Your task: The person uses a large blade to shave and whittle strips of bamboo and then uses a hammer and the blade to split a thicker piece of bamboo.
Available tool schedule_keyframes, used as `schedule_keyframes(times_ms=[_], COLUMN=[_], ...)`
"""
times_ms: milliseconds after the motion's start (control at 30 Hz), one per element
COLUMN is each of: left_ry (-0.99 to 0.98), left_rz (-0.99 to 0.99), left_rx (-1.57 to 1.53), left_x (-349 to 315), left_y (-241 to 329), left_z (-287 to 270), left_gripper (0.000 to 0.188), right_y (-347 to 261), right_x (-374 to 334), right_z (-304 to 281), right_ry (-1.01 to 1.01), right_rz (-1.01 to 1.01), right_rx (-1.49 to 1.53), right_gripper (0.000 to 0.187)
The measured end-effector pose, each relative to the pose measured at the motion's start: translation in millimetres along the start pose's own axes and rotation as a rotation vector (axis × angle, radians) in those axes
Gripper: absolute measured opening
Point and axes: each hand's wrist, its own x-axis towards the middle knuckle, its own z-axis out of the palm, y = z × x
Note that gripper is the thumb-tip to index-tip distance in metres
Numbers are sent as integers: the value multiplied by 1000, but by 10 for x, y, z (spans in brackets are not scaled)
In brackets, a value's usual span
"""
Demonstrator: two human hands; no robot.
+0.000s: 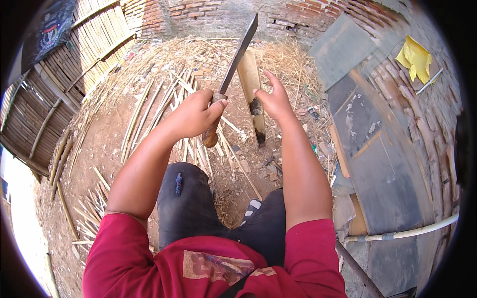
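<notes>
My left hand (196, 113) is wrapped round the brown wooden handle (210, 135) of a machete. Its long dark blade (239, 54) points up and away, tilted to the right. Just right of the blade stands a split half of bamboo (250, 74), its hollow side facing me and dark marks near its lower end, which meets the ground. Beside the bamboo's right edge is my right hand (276, 101), fingers stretched out and apart. Its thumb overlaps that edge; whether it presses on the bamboo I cannot tell.
Thin bamboo strips (149, 107) lie on the dirt ground ahead and left, with another pile (92, 213) nearer me. Dark boards (382, 164) and stacked poles (412, 109) line the right side. A brick wall (198, 11) stands ahead, a bamboo fence (102, 32) at left.
</notes>
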Motion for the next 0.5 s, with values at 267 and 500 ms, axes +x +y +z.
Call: schedule_keyframes(times_ms=[267, 500], left_ry=[52, 263], left_rz=[-135, -114], left_rx=[-177, -81], left_x=[-133, -204], left_y=[-137, -150], left_z=[-69, 10], left_gripper=[35, 41], right_y=[92, 39], right_x=[131, 10], right_z=[168, 257], right_ry=[-189, -65], right_rz=[4, -53], right_rx=[160, -158], right_gripper=[66, 55])
